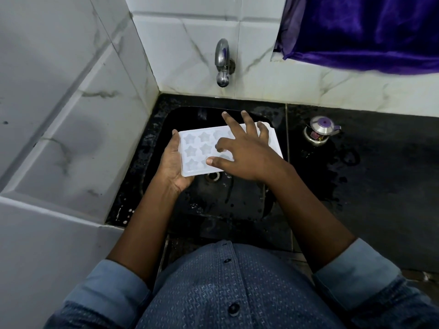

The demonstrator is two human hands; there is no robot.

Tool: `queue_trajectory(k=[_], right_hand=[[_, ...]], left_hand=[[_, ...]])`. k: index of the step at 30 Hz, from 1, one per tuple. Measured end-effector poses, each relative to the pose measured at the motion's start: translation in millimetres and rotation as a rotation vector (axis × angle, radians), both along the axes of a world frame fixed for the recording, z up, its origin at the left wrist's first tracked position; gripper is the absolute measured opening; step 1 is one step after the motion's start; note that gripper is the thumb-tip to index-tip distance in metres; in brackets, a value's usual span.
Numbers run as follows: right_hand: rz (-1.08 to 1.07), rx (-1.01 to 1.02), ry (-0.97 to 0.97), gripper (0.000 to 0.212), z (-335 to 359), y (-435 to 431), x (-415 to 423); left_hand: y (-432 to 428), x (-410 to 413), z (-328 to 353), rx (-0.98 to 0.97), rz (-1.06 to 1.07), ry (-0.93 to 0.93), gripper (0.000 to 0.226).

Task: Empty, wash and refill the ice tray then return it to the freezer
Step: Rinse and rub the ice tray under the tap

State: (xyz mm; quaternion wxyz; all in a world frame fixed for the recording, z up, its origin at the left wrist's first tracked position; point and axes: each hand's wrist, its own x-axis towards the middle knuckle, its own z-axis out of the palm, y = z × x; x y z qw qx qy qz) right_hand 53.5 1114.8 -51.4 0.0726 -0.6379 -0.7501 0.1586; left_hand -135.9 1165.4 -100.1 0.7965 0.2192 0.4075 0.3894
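A white ice tray (197, 148) with star-shaped cells is held level over the black sink (237, 200). My left hand (172, 166) grips its left edge from below, thumb along the rim. My right hand (244, 150) lies on top of the tray with fingers spread, its index finger bent onto a cell near the middle and its thumb at the near edge. The tray's right half is hidden under that hand. The steel tap (222, 64) sticks out of the tiled wall above the sink, and no water runs from it.
A small steel kettle-shaped container (319, 131) with a purple lid stands on the wet black counter (368, 162) to the right of the sink. A purple cloth (363, 29) hangs at the upper right. White marbled tile walls (71, 91) close in the left and back. The drain (212, 176) shows below the tray.
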Motion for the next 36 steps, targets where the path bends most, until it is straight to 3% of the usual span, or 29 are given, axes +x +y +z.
queue_trajectory(k=[36], right_hand=[[-0.047, -0.024, -0.040, 0.062, 2.1, -20.3, -5.1]], left_hand=[[-11.5, 0.3, -5.7, -0.026, -0.052, 0.009, 0.083]])
